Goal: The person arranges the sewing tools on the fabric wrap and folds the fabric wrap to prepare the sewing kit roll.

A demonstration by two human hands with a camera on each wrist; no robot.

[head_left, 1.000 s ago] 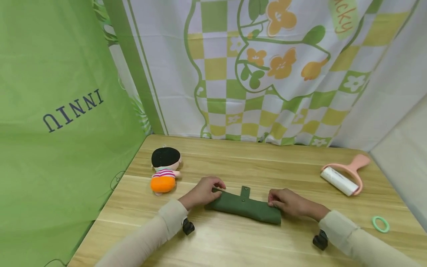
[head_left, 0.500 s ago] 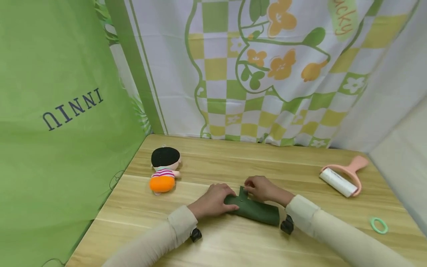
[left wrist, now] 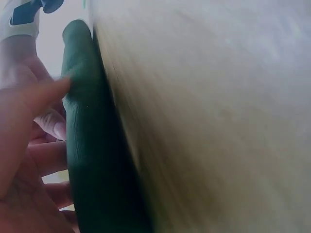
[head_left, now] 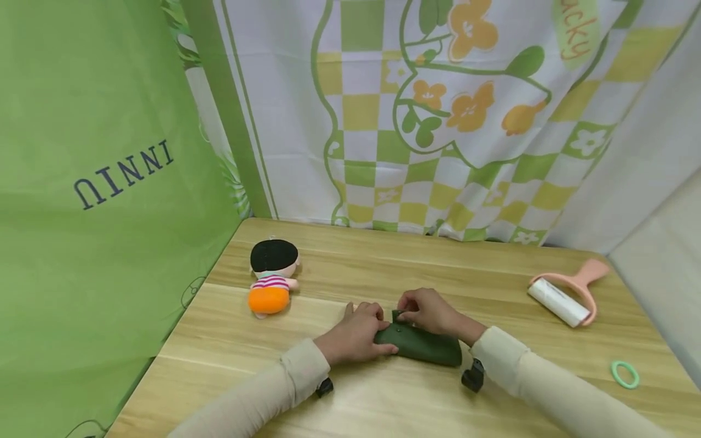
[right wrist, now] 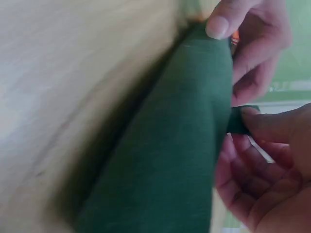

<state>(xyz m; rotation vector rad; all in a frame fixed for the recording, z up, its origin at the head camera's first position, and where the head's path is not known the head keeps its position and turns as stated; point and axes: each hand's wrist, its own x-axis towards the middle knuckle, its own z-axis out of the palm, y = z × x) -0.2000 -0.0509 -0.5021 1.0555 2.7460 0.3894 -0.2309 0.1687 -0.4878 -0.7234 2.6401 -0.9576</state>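
A long dark green pouch (head_left: 429,348) with a short snap strap (head_left: 396,316) on its far edge lies on the table. My left hand (head_left: 356,336) holds the pouch's left end, its thumb on the near side and its other fingers along the far side. Between thumb and finger, my right hand (head_left: 432,311) pinches the strap. The right wrist view shows the strap's end (right wrist: 239,120) under the right thumb. In the left wrist view, the pouch (left wrist: 90,145) runs past the left thumb, and the strap is hidden behind it.
A doll (head_left: 271,277) with orange shorts lies at the left of the table (head_left: 350,261). To the right are a pink-handled lint roller (head_left: 561,299) and a light green ring (head_left: 625,375). A patterned curtain (head_left: 427,152) hangs along the back edge.
My right hand has left the pouch's right end and moved left to the strap, which it now pinches. The left hand has slid right and put its thumb over the pouch's near side.
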